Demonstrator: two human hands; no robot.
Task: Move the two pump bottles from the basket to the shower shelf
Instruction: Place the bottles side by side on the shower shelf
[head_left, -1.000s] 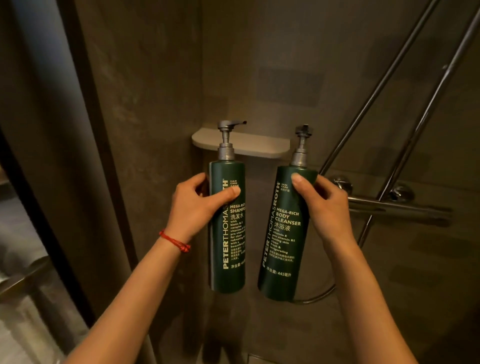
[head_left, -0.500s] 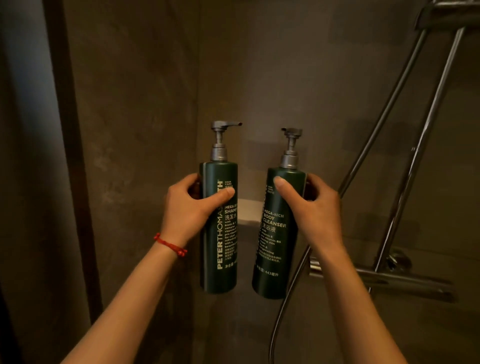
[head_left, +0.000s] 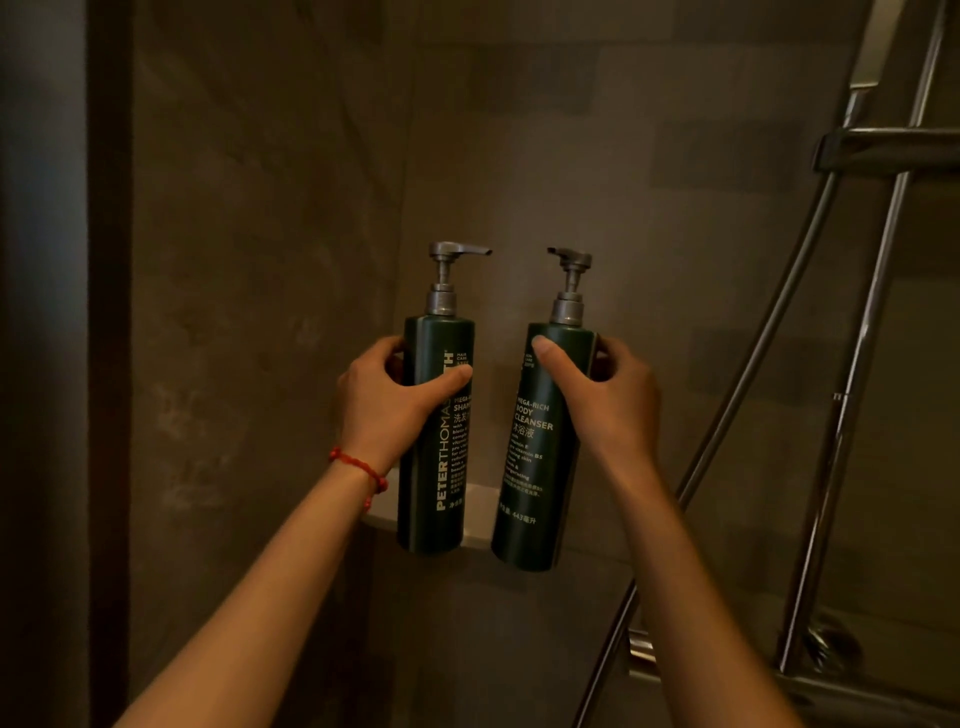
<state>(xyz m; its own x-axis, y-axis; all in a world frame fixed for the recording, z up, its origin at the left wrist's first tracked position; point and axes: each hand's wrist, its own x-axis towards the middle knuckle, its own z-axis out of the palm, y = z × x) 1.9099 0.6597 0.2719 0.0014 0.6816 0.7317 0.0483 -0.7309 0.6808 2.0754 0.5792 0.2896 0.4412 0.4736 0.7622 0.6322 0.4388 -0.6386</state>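
Head view shows both of my hands raised in the corner of a dim, grey-tiled shower. My left hand (head_left: 387, 402) has its grip closed around the upper body of a tall dark green plastic shampoo pump bottle (head_left: 434, 441) with a grey metal-look pump; the thumb crosses the front label and the fingers wrap behind. My right hand (head_left: 605, 400) has its grip closed in the same way around a matching dark green body cleanser pump bottle (head_left: 535, 457), thumb on the front near the shoulder. Both bottles are upright, side by side with a clear gap between them, spouts pointing toward each other.

Position of the task items: both bottles are in my hands, held in front of the small pale corner shower shelf (head_left: 480, 514). Only a strip of that shelf shows between and beside the bottle bases. I cannot tell whether either base touches the shelf surface; the bases appear to overlap its front edge and hang lower than it.

Status, as a judgement: removal from the basket is complete, and the basket is not in view. Transport to the shelf is nearly complete. Remaining steps: seat each base fully on the shelf, confirm both stand stable, release both grips.

Chrome shower rails (head_left: 852, 415) stand well apart to the right.
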